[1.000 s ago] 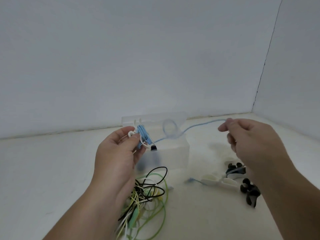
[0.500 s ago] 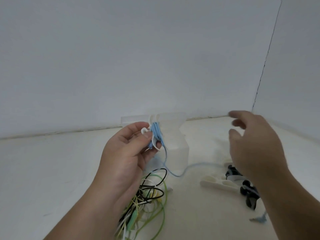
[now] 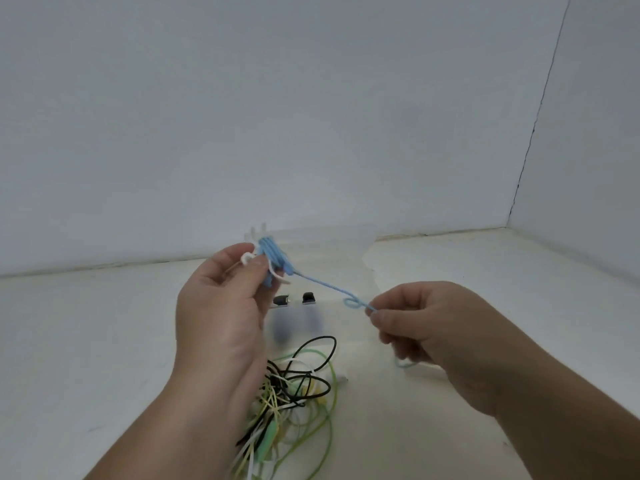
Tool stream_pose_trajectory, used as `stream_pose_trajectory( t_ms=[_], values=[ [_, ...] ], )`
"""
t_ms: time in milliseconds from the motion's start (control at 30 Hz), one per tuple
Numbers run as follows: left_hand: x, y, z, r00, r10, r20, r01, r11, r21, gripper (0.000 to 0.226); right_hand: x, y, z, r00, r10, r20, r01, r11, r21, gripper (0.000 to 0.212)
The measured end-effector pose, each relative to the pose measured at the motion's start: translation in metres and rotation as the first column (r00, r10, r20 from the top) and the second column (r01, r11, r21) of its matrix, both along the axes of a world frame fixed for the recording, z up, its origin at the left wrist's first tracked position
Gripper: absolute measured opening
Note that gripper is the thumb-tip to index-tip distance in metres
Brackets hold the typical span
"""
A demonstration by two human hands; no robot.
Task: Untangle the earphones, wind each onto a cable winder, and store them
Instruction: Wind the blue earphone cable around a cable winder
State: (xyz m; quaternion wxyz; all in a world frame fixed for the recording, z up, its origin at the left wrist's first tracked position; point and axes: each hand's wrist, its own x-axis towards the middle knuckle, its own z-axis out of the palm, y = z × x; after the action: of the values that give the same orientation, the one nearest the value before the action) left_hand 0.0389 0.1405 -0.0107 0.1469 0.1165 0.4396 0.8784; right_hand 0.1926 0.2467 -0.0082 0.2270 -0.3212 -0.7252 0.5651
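Two bare hands are raised above the white bench (image 3: 86, 341) in the single head view. Left hand (image 3: 221, 313): thumb and fingers pressed together on a white cable winder (image 3: 258, 263), which carries several turns of blue earphone cable (image 3: 273, 258). From the winder a free length of that cable runs down and rightward, taut, with one small loop in it just short of the right hand (image 3: 422, 323). Right hand: thumb and forefinger pinching the cable, remaining fingers curled in; a further pale blue stretch shows beneath the palm near the bench surface, its end not discernible.

Below the left hand, toward the near edge of the bench, lies a tangle of earphones (image 3: 294, 393) — black, white, yellow and green cords crossed over one another, resting on the bench and partly hidden by the left wrist. Behind both hands, toward the far edge by the wall, stands a clear plastic box (image 3: 332, 268); two small dark items show through its front wall, blurred, identity uncertain. Walls and bench are plain white — one dark seam marks the right-hand corner.
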Motion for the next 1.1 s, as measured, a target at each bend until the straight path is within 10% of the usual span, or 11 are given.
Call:
stream_pose_trajectory(
  t_ms=[433,667,900,1100],
  values=[
    [0.002,0.001,-0.005,0.992,0.076,-0.098,-0.088,0.988,-0.127,0.014,0.015,0.032,0.010,0.836,-0.498,-0.229,0.505,0.862,-0.031,0.024],
    [-0.010,-0.004,-0.004,0.965,0.218,-0.143,-0.239,0.959,-0.152,0.018,0.026,0.033,0.015,0.724,-0.628,-0.284,0.688,0.628,0.364,0.032],
    [0.014,0.000,-0.004,0.954,-0.081,-0.289,0.021,0.978,-0.205,0.019,0.013,0.017,0.006,0.833,-0.523,0.177,0.158,0.533,0.831,0.061],
    [0.024,-0.002,0.001,0.924,-0.319,-0.212,0.309,0.948,-0.082,0.018,-0.003,-0.007,-0.004,0.994,0.078,0.075,-0.106,0.837,0.537,0.057]
  ],
)
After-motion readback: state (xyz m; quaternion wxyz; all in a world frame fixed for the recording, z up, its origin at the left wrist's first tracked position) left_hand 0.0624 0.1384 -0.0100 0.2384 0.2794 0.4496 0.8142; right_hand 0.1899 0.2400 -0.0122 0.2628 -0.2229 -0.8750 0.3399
